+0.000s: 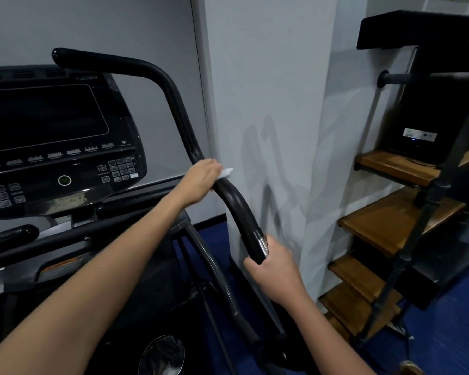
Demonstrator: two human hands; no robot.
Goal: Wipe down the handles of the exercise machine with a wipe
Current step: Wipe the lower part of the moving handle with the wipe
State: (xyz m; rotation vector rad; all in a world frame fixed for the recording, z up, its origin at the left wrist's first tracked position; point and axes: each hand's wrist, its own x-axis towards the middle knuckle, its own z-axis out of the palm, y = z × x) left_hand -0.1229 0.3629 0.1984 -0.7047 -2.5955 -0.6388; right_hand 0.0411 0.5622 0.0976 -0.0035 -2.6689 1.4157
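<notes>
Left grip (201,182) wraps wipe (226,172) round handle (179,109) | right grip (275,269) clasps handle's lower end

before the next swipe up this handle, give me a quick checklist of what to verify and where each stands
1. Wipe in the left hand: ok, white edge shows past the fingers.
2. Wipe against the handle: ok, hand wrapped round the bar.
3. Right hand steadying the handle's lower end: ok, gripping by the chrome collar.
4. Upper handle unobstructed: ok.
5. Wipe still damp: cannot tell.
</notes>
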